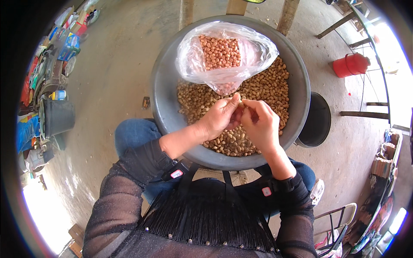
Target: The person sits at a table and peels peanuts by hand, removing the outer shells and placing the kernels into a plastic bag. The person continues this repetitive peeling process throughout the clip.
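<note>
My left hand (219,117) and my right hand (263,124) meet over a wide grey plastic basin (167,116), their fingertips together on a small pale peanut (241,101), partly hidden by the fingers. Unshelled peanuts (271,87) spread across the basin floor, around and beneath both hands. Just beyond my fingertips, a clear plastic bag (190,61) lies open on the peanuts at the basin's far side. Shelled reddish-brown peanut kernels (221,53) fill part of it.
A black bucket (314,122) stands against the basin's right side. Farther right are a red container (351,65) and a table (376,58) with wooden legs. Boxes, bags and a dark grey bucket (58,117) line the left. Wooden legs (288,16) rise behind the basin.
</note>
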